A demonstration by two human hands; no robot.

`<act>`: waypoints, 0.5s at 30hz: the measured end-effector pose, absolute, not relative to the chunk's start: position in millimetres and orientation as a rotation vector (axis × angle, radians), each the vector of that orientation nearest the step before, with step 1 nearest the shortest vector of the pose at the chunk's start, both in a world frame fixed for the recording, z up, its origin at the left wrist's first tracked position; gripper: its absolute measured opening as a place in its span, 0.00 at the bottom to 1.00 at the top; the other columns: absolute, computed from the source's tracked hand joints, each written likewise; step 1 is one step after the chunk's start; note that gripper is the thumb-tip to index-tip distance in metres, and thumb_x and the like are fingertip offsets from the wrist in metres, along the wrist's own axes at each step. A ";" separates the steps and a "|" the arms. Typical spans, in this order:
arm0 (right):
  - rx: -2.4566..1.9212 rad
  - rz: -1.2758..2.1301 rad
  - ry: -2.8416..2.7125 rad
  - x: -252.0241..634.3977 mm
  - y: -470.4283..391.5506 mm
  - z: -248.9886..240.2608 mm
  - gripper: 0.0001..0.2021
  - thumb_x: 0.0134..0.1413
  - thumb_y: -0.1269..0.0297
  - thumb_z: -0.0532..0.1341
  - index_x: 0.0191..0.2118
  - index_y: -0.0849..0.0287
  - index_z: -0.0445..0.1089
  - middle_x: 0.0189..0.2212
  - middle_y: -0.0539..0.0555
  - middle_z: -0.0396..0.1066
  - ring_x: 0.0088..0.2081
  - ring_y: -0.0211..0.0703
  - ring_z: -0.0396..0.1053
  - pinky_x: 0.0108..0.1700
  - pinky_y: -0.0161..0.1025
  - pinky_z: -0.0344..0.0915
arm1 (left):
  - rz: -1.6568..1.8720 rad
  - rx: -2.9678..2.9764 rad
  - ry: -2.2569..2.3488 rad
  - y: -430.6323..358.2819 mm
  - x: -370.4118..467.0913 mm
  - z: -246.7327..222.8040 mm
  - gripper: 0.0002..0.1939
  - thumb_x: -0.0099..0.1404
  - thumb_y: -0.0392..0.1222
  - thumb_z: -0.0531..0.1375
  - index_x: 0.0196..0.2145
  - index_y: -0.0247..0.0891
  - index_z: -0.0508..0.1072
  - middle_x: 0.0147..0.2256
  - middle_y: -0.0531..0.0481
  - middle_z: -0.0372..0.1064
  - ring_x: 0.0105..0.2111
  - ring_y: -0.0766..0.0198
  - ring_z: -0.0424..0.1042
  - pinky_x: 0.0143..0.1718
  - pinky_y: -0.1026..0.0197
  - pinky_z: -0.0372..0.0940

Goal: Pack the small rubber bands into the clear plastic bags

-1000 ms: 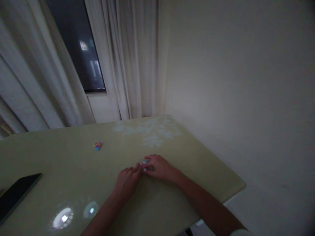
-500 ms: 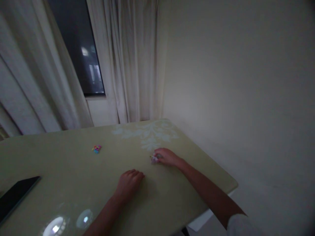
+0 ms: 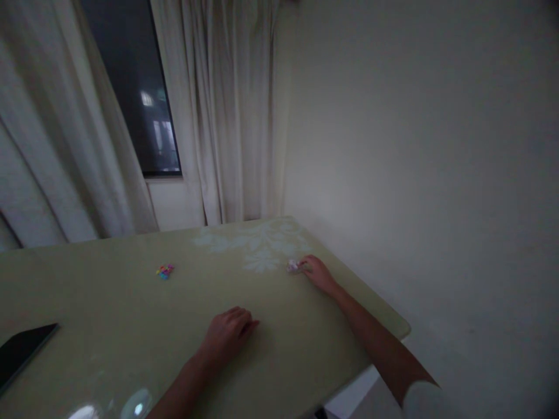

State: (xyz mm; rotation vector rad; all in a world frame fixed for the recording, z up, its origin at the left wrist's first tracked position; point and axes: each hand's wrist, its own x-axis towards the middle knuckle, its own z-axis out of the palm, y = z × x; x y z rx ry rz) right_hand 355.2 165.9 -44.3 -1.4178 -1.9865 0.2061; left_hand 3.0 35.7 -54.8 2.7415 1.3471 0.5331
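Beside the print, on its right, the right hand is touching the pale piece – whether it is gripping, I cannot tell. Light fingertips are probably serving best – pressing risks sliding it. Nearer the wearer than the print, the left hand is curling, its grip hidden.

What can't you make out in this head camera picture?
- Small pale item by the right hand: head view, too small and blurred to identify.
- Left hand's palm: head view, hidden by the back of that hand.
- Colorful bits: head view, too small to count.
- Dark flat object: head view, cut off by left edge.
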 end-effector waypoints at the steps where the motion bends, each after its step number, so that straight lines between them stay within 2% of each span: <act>1: -1.438 0.191 -1.928 360.4 161.7 -46.9 0.07 0.52 0.71 0.62 0.37 0.58 0.77 0.40 0.59 0.79 0.46 0.50 0.75 0.52 0.46 0.69 | 0.548 2.745 1.349 35.7 3.7 -56.5 0.20 0.78 0.46 0.51 0.31 0.39 0.75 0.31 0.46 0.77 0.34 0.56 0.78 0.35 0.60 0.64; 5: -1.493 0.158 -1.709 377.8 150.2 -51.6 0.08 0.54 0.65 0.58 0.32 0.58 0.75 0.30 0.57 0.78 0.34 0.48 0.75 0.41 0.43 0.70 | 0.537 2.717 1.392 34.7 4.0 -56.2 0.22 0.78 0.45 0.49 0.28 0.39 0.73 0.28 0.46 0.76 0.30 0.59 0.76 0.32 0.62 0.60; 10: -1.467 0.147 -1.587 374.3 142.6 -43.2 0.13 0.57 0.54 0.59 0.31 0.57 0.75 0.28 0.57 0.79 0.31 0.48 0.77 0.38 0.42 0.70 | 0.493 2.675 1.417 33.4 0.3 -50.0 0.24 0.78 0.45 0.46 0.29 0.40 0.74 0.28 0.46 0.77 0.28 0.59 0.77 0.30 0.62 0.57; 12: -1.438 0.133 -1.577 365.5 140.6 -34.4 0.16 0.60 0.50 0.59 0.33 0.57 0.76 0.27 0.56 0.78 0.29 0.47 0.76 0.36 0.40 0.69 | 0.474 2.658 1.428 32.9 -0.3 -48.2 0.25 0.78 0.46 0.46 0.29 0.40 0.75 0.28 0.45 0.78 0.28 0.58 0.77 0.30 0.61 0.57; 15: -1.395 0.087 -1.570 345.5 144.8 -16.0 0.20 0.65 0.47 0.56 0.40 0.58 0.77 0.20 0.51 0.74 0.23 0.43 0.72 0.33 0.37 0.66 | 0.446 2.628 1.445 32.1 0.7 -46.2 0.26 0.78 0.47 0.46 0.29 0.40 0.76 0.28 0.44 0.79 0.29 0.56 0.78 0.31 0.60 0.59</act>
